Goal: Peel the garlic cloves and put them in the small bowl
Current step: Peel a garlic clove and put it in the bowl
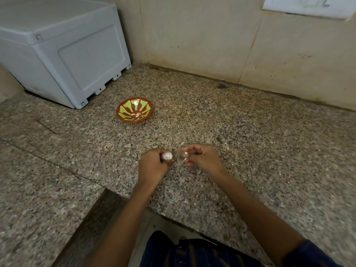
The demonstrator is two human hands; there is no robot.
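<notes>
A speckled counter [250, 132] carries a grey box [63, 53] and, nearer, the small bowl [134, 109]. Well short of it, the left hand [153, 166] grips the garlic [166, 156]; the right hand [202, 157] pinches a peel scrap [185, 154].

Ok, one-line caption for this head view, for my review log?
Left hand grips a garlic bulb while right hand pinches a pale scrap, above the granite counter; small bowl waits beyond.

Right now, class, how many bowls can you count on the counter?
1. The small bowl sits on the granite counter, beyond the hands and in front of the white appliance. None seems hidden.
</notes>
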